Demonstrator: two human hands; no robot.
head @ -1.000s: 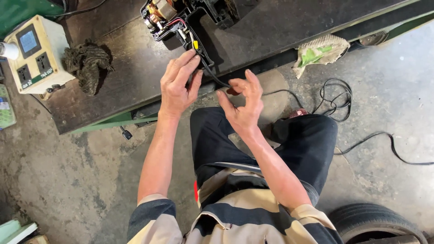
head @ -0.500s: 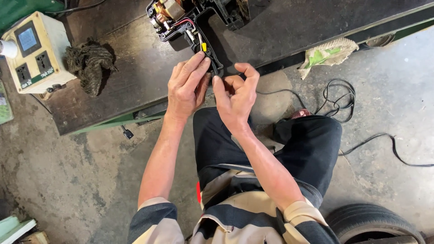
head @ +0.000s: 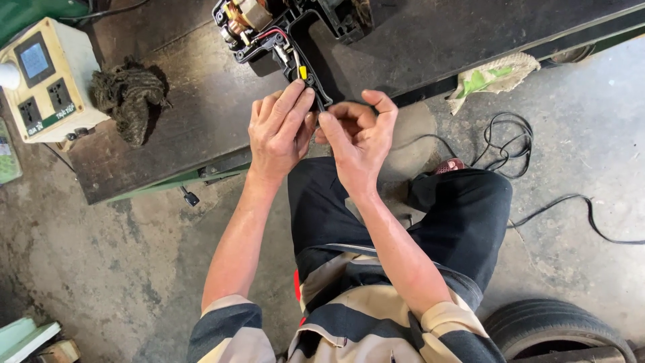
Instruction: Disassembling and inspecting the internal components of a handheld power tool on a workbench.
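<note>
An opened black power tool (head: pixel 282 27) lies on a dark low workbench (head: pixel 168 134), its copper motor windings and red, white and yellow wires exposed. My left hand (head: pixel 279 131) rests its fingers on the tool's handle end, beside the yellow connector (head: pixel 303 72). My right hand (head: pixel 356 138) is curled close against it, thumb and fingers pinching near the black cord where it enters the handle. What sits between the fingertips is hidden.
A cream socket box with a small screen (head: pixel 44 77) and a dark rag (head: pixel 127 101) sit on the bench's left end. A black cable (head: pixel 510 141) coils on the concrete floor at right, near a cloth glove (head: pixel 494 77). A tyre (head: pixel 557 333) lies at bottom right.
Both hands have moved up and together onto the tool's handle; the right hand, earlier apart and open-fingered, now pinches at the cord beside the left.
</note>
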